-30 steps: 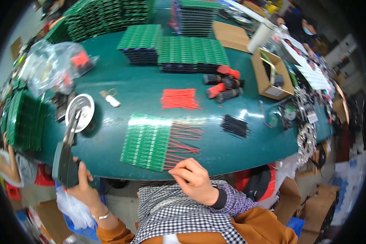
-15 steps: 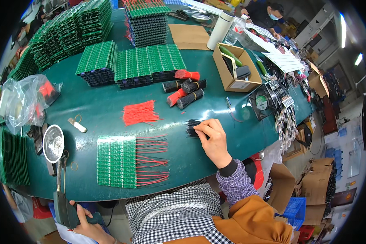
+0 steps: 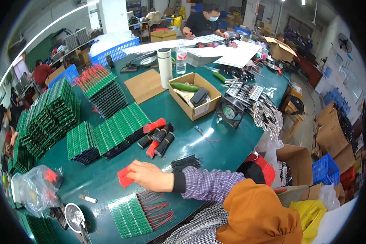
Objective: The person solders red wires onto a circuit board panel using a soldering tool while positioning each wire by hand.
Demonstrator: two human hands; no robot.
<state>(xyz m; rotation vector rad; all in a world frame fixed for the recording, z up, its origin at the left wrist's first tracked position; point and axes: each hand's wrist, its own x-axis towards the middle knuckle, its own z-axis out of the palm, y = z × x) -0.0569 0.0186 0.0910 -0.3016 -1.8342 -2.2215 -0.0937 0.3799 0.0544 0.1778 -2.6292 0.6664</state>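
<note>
My right hand [image 3: 150, 176] reaches over a loose pile of red wires [image 3: 125, 179], its fingers bent and closed on the wires; the fingertips are partly hidden. Beside my sleeve lies a pile of black wires [image 3: 186, 162]. Nearer to me is a green circuit board panel [image 3: 128, 216], with a row of red and dark wires [image 3: 156, 210] spreading from its right edge. At lower left stands a small round metal bowl [image 3: 74, 216], with the metal shaft of a soldering tool [image 3: 85, 235] at its rim. My left hand is out of view.
Bundled red and black wires [image 3: 160, 142] lie beyond the loose piles. Stacks of green boards [image 3: 120, 126] fill the left side. A cardboard box [image 3: 197, 112], a white flask [image 3: 165, 67] and a black fan [image 3: 230, 112] stand farther back. Across the table a person [image 3: 203, 24] works.
My right hand has moved left from the black wires to the red ones. The view has shifted up, and my left hand with the soldering tool's handle has gone out of view.
</note>
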